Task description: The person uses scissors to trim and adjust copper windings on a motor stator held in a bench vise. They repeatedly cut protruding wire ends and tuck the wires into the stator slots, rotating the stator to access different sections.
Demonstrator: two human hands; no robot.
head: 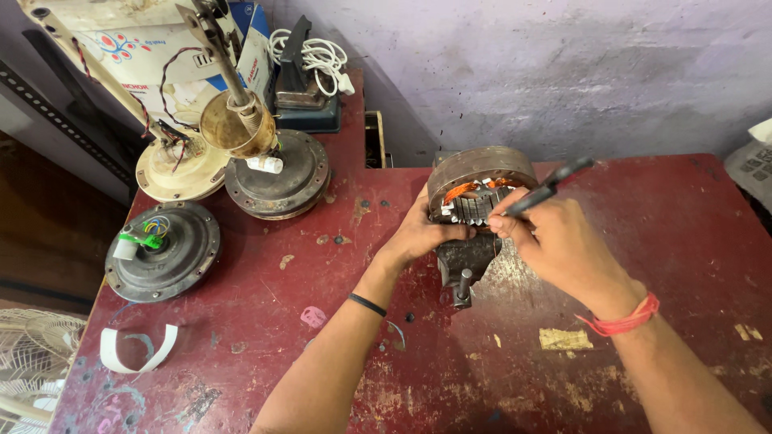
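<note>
Your left hand [422, 233] wraps the near left side of the round grey metal motor stator with copper windings [480, 186], which stands on edge at the centre of the worn red-painted table [675, 241], clamped in a small dark bench vise [465, 261]. Your right hand [563, 249] pinches a slim dark rod-shaped tool [547, 189], its tip down at the slots on the stator's near face, its free end pointing toward two o'clock.

If the tip skids off a slot, it could gouge the copper winding or tear the white insulation strips, and your left fingertips lie just beside the working point, at about nine o'clock from it, so a slip could jab them. Pressing hard sideways could also rock the stator in the vise; I cannot tell how tightly it is clamped.

Off at nine o'clock, a dark round motor housing with green and white wires [163, 251] lies well apart.
</note>
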